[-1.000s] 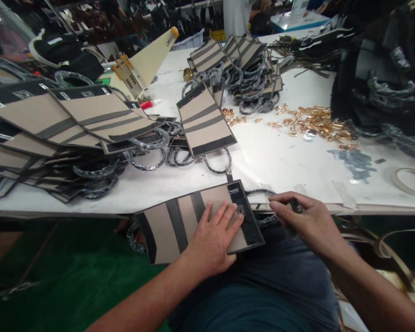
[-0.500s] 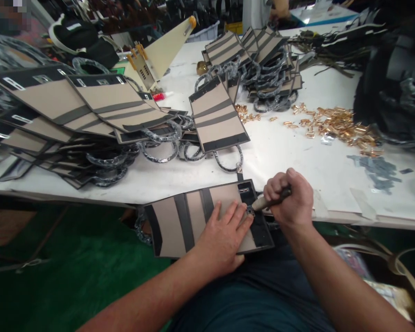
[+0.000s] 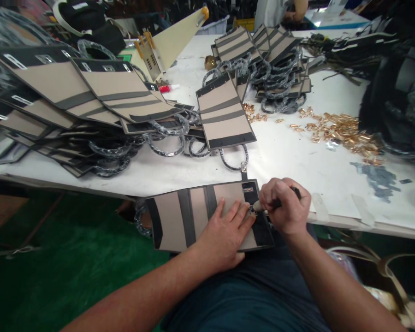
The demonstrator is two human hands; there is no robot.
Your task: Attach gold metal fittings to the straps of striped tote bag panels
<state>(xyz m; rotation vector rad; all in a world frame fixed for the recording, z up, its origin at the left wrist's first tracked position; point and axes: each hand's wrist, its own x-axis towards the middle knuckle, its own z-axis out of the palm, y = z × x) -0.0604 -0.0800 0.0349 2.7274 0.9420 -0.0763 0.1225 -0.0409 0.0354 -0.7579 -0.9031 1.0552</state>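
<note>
A beige bag panel [image 3: 169,216] with dark stripes and dark end bands lies partly over the table's front edge, near my lap. My left hand [image 3: 224,235] rests flat on it, fingers spread, fingertips close to a small metal fitting [image 3: 252,210] in the right dark band. Closed in a fist, my right hand [image 3: 287,203] grips a hand tool with a pale tapered end [image 3: 257,206]; its exact kind is hard to make out. That end touches or nearly touches the fitting. A second metal fitting [image 3: 248,189] sits higher in the same band. Plastic-wrapped ring handles [image 3: 142,219] stick out beyond the panel.
Stacked similar panels [image 3: 124,99] spread across the left of the table, with another stack [image 3: 263,50] farther back. One panel [image 3: 226,110] lies ahead. Gold-coloured metal pieces [image 3: 346,129] and grey flat plates [image 3: 376,180] are scattered on the right.
My right hand has moved down, bringing the tool's pale end lower against the fitting. The left hand stays flat on the panel. The camera view has shifted slightly.
</note>
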